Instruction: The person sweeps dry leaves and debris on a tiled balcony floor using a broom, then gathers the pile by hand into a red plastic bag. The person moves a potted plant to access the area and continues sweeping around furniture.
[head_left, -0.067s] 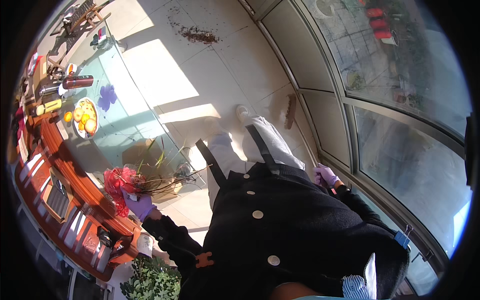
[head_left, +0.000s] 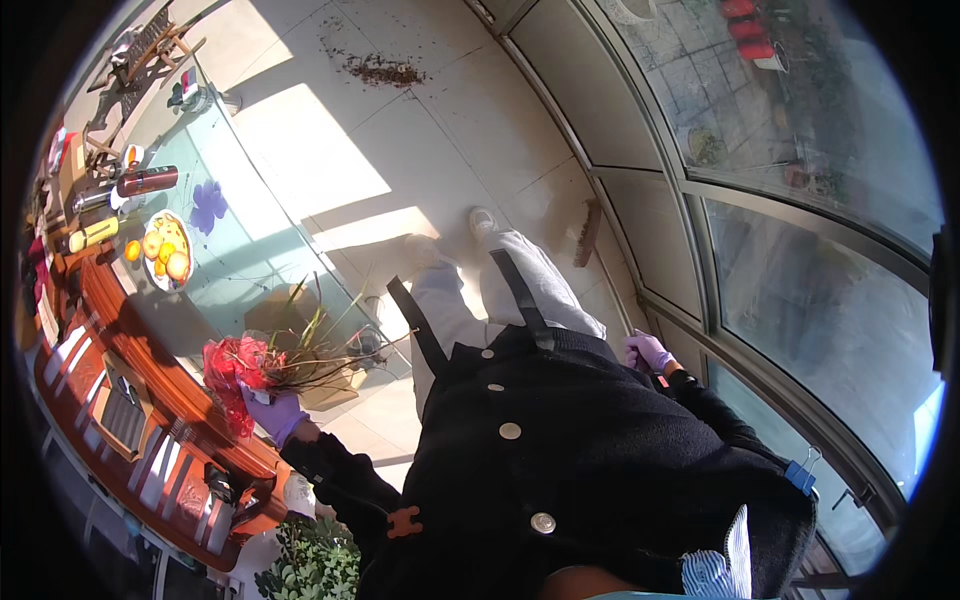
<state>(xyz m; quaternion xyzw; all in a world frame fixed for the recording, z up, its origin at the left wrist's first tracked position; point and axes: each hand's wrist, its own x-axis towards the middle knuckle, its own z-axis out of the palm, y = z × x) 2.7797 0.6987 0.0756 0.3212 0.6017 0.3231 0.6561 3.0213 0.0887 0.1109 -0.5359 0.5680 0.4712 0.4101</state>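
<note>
In a purple glove, my left hand (head_left: 276,414) grips a bundle of red netting (head_left: 238,368). Dry twigs and a few green leaves (head_left: 318,342) stick out of that bundle to the right, over the corner of the glass table (head_left: 255,265). My right hand (head_left: 650,351), also gloved in purple, is closed around the handle of a broom (head_left: 587,232). The broom's brown bristle head lies on the floor ahead, beside the window wall; part of its handle is hidden by my hand and sleeve.
Dark soil-like debris (head_left: 383,70) lies scattered on the tiles ahead. On the table are a plate of fruit (head_left: 168,252) and bottles (head_left: 148,180). A wooden bench (head_left: 150,390) stands left, a leafy plant (head_left: 310,555) lower left, and glass panels (head_left: 770,270) right.
The broom head has shifted slightly right and nearer. Both hands keep their hold, and the view has tilted a little.
</note>
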